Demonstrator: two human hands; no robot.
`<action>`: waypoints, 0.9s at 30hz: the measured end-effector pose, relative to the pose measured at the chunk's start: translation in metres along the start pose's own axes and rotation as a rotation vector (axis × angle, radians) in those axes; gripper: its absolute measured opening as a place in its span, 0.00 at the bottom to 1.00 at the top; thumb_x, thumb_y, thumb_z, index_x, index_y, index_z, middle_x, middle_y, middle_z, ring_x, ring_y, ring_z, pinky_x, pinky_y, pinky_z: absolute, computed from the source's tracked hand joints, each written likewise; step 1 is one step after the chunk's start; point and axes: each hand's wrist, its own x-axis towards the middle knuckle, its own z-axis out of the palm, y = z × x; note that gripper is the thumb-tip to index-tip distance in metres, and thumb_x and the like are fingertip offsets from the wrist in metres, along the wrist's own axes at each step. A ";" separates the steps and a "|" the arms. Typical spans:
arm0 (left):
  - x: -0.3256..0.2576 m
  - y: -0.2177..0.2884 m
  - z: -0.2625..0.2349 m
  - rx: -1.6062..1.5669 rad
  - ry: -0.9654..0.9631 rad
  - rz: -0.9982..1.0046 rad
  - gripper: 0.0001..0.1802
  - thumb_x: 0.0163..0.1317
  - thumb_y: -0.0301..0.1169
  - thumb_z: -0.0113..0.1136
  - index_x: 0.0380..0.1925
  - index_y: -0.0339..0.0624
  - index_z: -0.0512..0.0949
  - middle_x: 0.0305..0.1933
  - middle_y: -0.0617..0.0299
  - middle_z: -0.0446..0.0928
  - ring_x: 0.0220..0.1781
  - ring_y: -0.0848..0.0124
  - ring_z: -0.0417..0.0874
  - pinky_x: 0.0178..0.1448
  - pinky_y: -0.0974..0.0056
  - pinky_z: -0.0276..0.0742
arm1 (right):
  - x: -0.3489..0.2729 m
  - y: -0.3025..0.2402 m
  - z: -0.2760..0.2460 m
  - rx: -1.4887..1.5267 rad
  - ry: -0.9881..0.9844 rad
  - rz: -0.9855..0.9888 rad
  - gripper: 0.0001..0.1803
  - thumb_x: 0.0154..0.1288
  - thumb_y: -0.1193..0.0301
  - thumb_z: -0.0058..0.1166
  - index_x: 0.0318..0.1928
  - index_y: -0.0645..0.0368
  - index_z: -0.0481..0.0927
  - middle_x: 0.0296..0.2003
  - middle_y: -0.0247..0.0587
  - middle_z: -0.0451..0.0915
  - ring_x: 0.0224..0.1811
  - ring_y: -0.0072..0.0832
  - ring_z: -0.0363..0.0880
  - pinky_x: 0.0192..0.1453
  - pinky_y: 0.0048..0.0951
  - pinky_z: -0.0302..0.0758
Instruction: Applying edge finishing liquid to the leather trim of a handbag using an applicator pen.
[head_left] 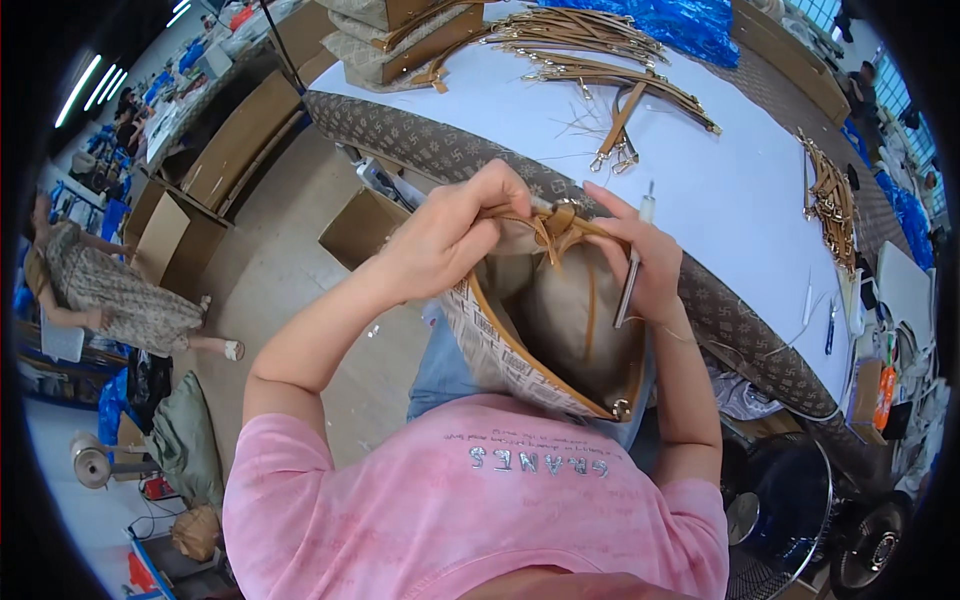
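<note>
In my lap an open handbag (515,365) with a patterned outside, tan edging and a beige lining gapes toward me. My left hand (455,232) is closed, pinching the bag's far rim near a tan leather tab (560,222). At the right end of that rim my right hand (648,262) is closed around a slim white-and-silver pen-like tool (628,290), its thin tip pointing away from me. The right fingers also touch the rim beside the tab. A metal clasp (621,408) hangs at the bag's near corner. Fingers partly hide the pinched spot.
Beyond the bag stands a white-topped table (730,190) with patterned material along its edge. Tan straps with metal hooks (620,85) lie there, and more straps (830,195) sit at right. Stacked bags (400,45) are far left. A cardboard box (365,228) and a fan (785,510) flank me.
</note>
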 end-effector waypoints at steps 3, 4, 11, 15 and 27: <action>0.008 -0.036 0.007 -0.066 0.066 0.141 0.19 0.58 0.20 0.44 0.48 0.37 0.77 0.41 0.53 0.83 0.43 0.62 0.85 0.51 0.62 0.77 | -0.002 0.012 0.007 0.076 -0.088 0.244 0.13 0.58 0.82 0.67 0.40 0.62 0.77 0.55 0.60 0.81 0.44 0.40 0.88 0.46 0.31 0.83; 0.007 -0.043 0.008 -0.076 0.062 0.090 0.18 0.58 0.21 0.44 0.46 0.36 0.78 0.38 0.54 0.83 0.40 0.64 0.84 0.48 0.63 0.77 | 0.002 0.013 0.009 0.025 -0.056 0.142 0.13 0.57 0.82 0.68 0.40 0.61 0.77 0.55 0.58 0.82 0.44 0.39 0.87 0.47 0.31 0.82; 0.014 -0.053 0.005 -0.042 0.066 -0.117 0.10 0.61 0.25 0.50 0.36 0.36 0.81 0.29 0.58 0.80 0.28 0.74 0.77 0.36 0.69 0.73 | 0.023 0.008 0.015 -0.096 -0.182 -0.191 0.18 0.50 0.78 0.72 0.39 0.56 0.77 0.51 0.47 0.85 0.41 0.35 0.81 0.45 0.34 0.76; 0.023 -0.050 0.003 -0.048 0.085 -0.171 0.06 0.63 0.29 0.57 0.34 0.37 0.80 0.25 0.60 0.77 0.27 0.76 0.76 0.35 0.69 0.71 | 0.027 0.015 0.021 -0.135 -0.277 -0.238 0.19 0.49 0.77 0.74 0.39 0.53 0.76 0.44 0.42 0.85 0.35 0.33 0.78 0.40 0.32 0.73; 0.035 -0.048 0.019 0.064 0.179 -0.207 0.19 0.59 0.25 0.66 0.45 0.40 0.66 0.32 0.59 0.81 0.35 0.73 0.82 0.43 0.68 0.77 | 0.022 0.035 0.038 -0.137 0.002 -0.046 0.16 0.51 0.82 0.69 0.41 0.60 0.79 0.37 0.42 0.84 0.31 0.34 0.80 0.35 0.31 0.77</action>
